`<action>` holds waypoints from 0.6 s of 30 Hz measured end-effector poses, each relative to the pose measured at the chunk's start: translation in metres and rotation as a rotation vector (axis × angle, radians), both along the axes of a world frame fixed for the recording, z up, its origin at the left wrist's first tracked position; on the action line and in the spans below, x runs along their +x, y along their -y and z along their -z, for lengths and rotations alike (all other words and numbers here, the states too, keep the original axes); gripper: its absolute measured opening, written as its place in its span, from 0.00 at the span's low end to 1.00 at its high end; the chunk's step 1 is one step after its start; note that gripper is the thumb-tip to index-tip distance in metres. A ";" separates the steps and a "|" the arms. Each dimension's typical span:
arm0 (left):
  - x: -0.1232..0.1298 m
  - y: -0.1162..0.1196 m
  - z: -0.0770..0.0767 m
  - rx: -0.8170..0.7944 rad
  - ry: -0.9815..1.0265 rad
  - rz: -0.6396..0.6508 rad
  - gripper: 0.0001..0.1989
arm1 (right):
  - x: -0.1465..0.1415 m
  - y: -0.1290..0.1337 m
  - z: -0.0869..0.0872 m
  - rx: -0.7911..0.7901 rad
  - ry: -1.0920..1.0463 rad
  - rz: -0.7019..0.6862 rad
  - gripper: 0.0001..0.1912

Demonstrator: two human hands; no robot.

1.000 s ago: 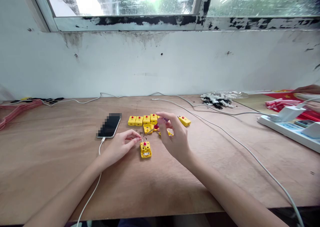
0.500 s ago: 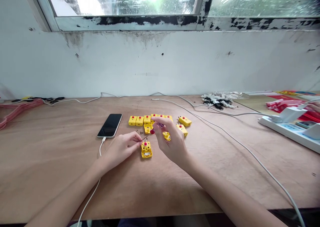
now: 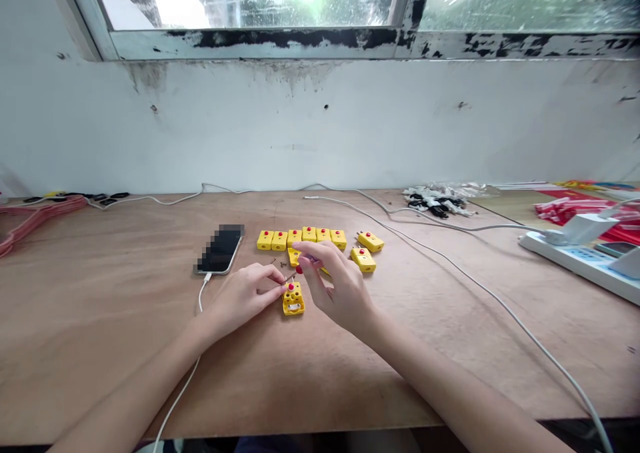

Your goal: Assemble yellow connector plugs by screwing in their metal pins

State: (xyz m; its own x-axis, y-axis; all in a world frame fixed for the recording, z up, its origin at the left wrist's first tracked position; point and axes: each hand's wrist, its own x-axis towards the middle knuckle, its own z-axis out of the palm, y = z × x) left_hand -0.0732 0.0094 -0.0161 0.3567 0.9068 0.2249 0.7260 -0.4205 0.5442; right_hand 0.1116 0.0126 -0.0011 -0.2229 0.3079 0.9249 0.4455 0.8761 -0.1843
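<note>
In the head view, a yellow connector plug (image 3: 293, 303) with a red dot lies on the wooden table, its inner recess facing up. My left hand (image 3: 250, 291) is closed in a pinch at the plug's upper left corner; whatever sits between its fingertips is too small to make out. Thumb and fingers of my right hand (image 3: 340, 283) grip a small screwdriver (image 3: 299, 270) with a purple and red handle. Its thin shaft slants down toward my left fingertips. Behind my right hand, an opened yellow plug part (image 3: 293, 257) is partly hidden.
Several yellow plugs (image 3: 309, 234) stand in a row behind my hands, with two more plugs (image 3: 363, 260) to the right. A phone (image 3: 220, 253) on a white cable lies left. A power strip (image 3: 575, 256), cables and a pile of black and white pieces (image 3: 440, 201) are farther right.
My right hand has shifted slightly left and down with the screwdriver, bringing it closer to my left fingertips. My left hand and the plug stay in place.
</note>
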 end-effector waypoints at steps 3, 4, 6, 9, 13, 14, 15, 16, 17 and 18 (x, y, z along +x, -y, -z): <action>0.000 0.000 0.000 -0.008 0.008 0.010 0.08 | 0.000 0.000 0.000 -0.008 0.011 0.014 0.10; 0.000 0.000 0.001 -0.013 0.013 0.013 0.08 | 0.000 0.000 0.000 -0.017 0.015 0.016 0.10; 0.000 0.000 0.001 -0.023 0.031 0.021 0.08 | 0.000 -0.001 0.001 -0.030 0.021 0.016 0.10; 0.000 -0.001 0.002 -0.050 0.092 0.038 0.08 | 0.000 -0.002 0.001 -0.038 0.019 0.013 0.10; 0.000 -0.003 0.005 -0.100 0.160 0.042 0.09 | 0.000 -0.002 0.002 -0.063 0.025 0.008 0.11; 0.000 -0.003 0.006 -0.111 0.171 0.040 0.09 | 0.000 -0.002 0.002 -0.068 0.030 0.007 0.11; 0.000 -0.003 0.007 -0.124 0.184 0.039 0.09 | 0.000 -0.002 0.002 -0.071 0.033 0.006 0.12; 0.001 -0.003 0.008 -0.141 0.202 0.040 0.09 | 0.000 -0.002 0.002 -0.076 0.036 0.006 0.12; 0.001 -0.003 0.008 -0.164 0.222 0.041 0.09 | 0.000 -0.002 0.002 -0.081 0.038 0.007 0.12; 0.001 -0.003 0.008 -0.190 0.242 0.043 0.09 | 0.001 -0.002 0.002 -0.085 0.039 0.010 0.11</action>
State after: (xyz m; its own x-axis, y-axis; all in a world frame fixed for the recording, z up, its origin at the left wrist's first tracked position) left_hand -0.0719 0.0126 -0.0242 0.3527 0.9258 0.1362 0.5489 -0.3226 0.7711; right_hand 0.1122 0.0149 -0.0035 -0.2549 0.3870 0.8861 0.4626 0.8535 -0.2398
